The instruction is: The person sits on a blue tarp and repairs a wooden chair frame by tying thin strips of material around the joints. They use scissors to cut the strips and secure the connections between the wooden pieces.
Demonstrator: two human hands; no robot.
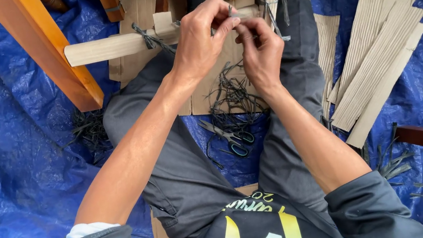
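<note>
Your grey sleeves frame the view, and between your knees a pair of dark-handled scissors (232, 139) lies among loose dark string offcuts (233, 95) on a flat brown cardboard sheet (203, 100), with a fan of ribbed tan cardboard strips (378, 61) to your right. Your left hand (200, 44) and right hand (260, 52) both pinch a thin dark tie strand (232, 16) against a pale paper-wrapped round crossbar (115, 45), which joins an orange wooden frame rail (45, 49) directly ahead. Crinkled blue plastic tarpaulin (7, 185) covers the floor.
</note>
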